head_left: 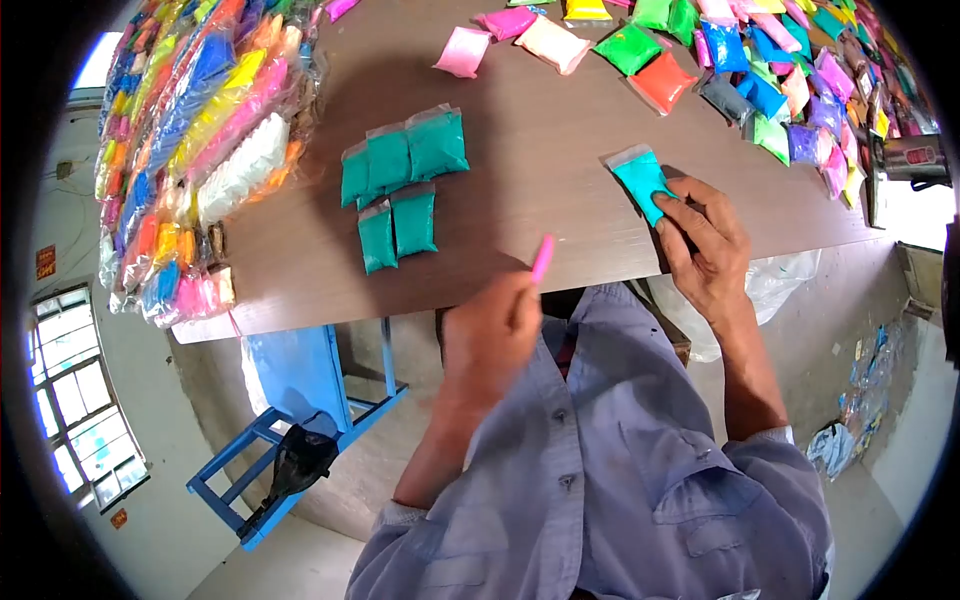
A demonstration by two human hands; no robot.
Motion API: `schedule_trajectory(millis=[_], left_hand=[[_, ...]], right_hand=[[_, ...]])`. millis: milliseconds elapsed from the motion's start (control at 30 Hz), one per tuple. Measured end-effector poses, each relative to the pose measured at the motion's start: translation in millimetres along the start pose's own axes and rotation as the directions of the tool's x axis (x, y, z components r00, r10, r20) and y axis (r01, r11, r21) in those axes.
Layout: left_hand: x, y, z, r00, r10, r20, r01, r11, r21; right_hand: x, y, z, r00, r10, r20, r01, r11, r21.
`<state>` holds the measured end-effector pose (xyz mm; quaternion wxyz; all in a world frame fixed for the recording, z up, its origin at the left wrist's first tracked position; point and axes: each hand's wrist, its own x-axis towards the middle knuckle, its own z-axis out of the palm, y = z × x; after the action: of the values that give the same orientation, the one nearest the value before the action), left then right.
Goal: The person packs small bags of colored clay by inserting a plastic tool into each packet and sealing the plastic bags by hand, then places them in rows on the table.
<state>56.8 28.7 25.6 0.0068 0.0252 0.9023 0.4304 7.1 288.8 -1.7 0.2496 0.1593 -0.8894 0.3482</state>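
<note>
My left hand [490,330] is closed and slightly blurred at the table's front edge. A thin pink stick-like piece [543,258] pokes up from its fingers; what it is exactly I cannot make out. To the right, my right hand [708,240] grips the lower end of a small clear packet of teal material [638,180], which lies on or just above the tabletop. Left of centre on the table, several similar teal packets [412,150] sit in two groups, an overlapping row of three and a pair [396,228] below it.
Bundled colourful packets [220,120] are heaped at the table's [540,130] left end. Loose packets [780,80] in many colours pile up at the far right, with several more, including an orange one [662,84], along the back. A blue metal frame [330,400] stands below.
</note>
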Motion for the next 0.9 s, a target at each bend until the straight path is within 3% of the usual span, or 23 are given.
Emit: schedule_trajectory(millis=[33, 67, 133, 233, 300, 400, 467, 500, 633, 767, 900], left_hand=[[-4.0, 4.6, 7.8, 0.995, 0.015, 0.099, -0.019, 0.999, 0.034], [-9.0, 7.1, 19.8, 0.978, 0.057, 0.2, -0.049, 0.998, -0.045], [-14.1, 18.1, 44.0, 0.872, 0.362, 0.33, -0.331, 0.932, -0.148], [-15.2, 34.4, 55.8, 0.797, 0.439, 0.414, -0.348, 0.895, -0.28], [-12.0, 37.9, 45.4, 0.881, 0.296, 0.369, -0.173, 0.927, -0.332], [9.9, 33.3, 13.2, 0.961, 0.09, 0.263, -0.049, 0.986, -0.159], [21.0, 24.9, 1.6, 0.99, 0.067, 0.126, -0.042, 0.981, -0.19], [24.8, 25.2, -3.2, 0.989, -0.065, 0.136, 0.09, 0.979, -0.184], [41.5, 7.2, 10.0, 0.998, 0.057, -0.022, -0.059, 0.989, -0.132], [46.6, 21.7, 28.3, 0.992, 0.121, -0.039, -0.125, 0.984, -0.124], [53.7, 27.6, 39.9, 0.966, 0.258, -0.026, -0.258, 0.966, 0.014]], right_hand=[[-0.2, 0.3, 0.8, 1.0, 0.002, 0.001, -0.002, 1.0, 0.001], [-0.6, 0.5, 1.4, 0.999, 0.037, -0.005, -0.037, 0.999, 0.026], [-2.1, 0.0, 1.1, 0.997, 0.072, -0.01, -0.071, 0.996, 0.053], [-3.1, 3.0, -3.6, 0.994, 0.109, -0.012, -0.107, 0.988, 0.107], [-3.2, 3.5, -7.7, 0.996, 0.092, 0.021, -0.094, 0.991, 0.1], [-1.8, 2.9, -5.2, 0.998, -0.037, 0.045, 0.033, 0.996, 0.078], [-2.6, 4.7, -2.7, 0.997, -0.076, 0.029, 0.073, 0.994, 0.087], [-2.9, 5.0, -2.8, 0.994, -0.104, 0.033, 0.101, 0.991, 0.092], [-5.9, -0.1, -2.1, 0.986, -0.163, 0.033, 0.16, 0.983, 0.086], [-12.0, -3.2, 3.8, 0.979, -0.202, 0.034, 0.198, 0.977, 0.082], [-12.6, -3.1, 4.9, 0.979, -0.198, 0.04, 0.194, 0.978, 0.075]])
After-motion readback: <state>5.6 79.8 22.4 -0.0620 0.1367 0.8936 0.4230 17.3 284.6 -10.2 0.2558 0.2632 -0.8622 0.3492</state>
